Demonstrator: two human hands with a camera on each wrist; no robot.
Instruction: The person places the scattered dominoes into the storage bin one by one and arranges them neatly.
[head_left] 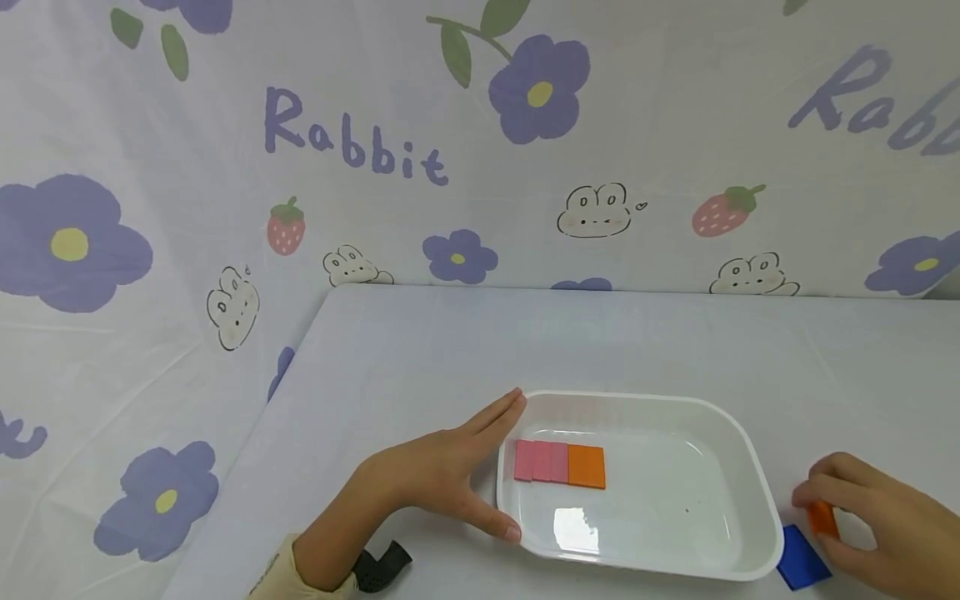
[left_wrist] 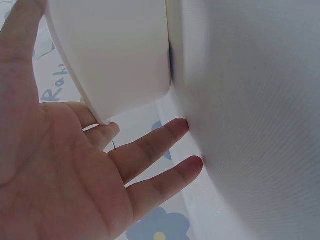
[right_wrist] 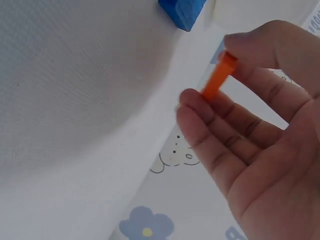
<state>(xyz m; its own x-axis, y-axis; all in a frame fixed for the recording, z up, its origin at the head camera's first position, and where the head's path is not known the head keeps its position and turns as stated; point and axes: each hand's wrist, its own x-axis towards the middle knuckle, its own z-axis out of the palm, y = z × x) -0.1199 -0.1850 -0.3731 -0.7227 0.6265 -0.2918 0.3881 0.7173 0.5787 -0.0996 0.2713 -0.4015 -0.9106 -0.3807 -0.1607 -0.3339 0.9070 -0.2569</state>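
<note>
A white tray [head_left: 660, 569] stands on the table, and my left hand [head_left: 442, 467] spans its left end, thumb at the near corner and fingers at the far one. In the left wrist view its fingers are spread, with two fingertips down on the tabletop. Inside the tray a row of pink tiles [head_left: 542, 461] and orange tiles [head_left: 587, 466] lies flat along the left. To the right of the tray my right hand [head_left: 881, 517] pinches an orange tile [right_wrist: 220, 76] between thumb and fingertips. Below it a blue tile [head_left: 802, 558] rests beside the tray's right end.
A black strap-like piece [head_left: 382, 568] shows by my left sleeve [head_left: 303, 579]. The white-covered table [head_left: 480, 342] reaches back to a patterned cloth [head_left: 375, 75] with flowers and rabbits, which also hangs along the left.
</note>
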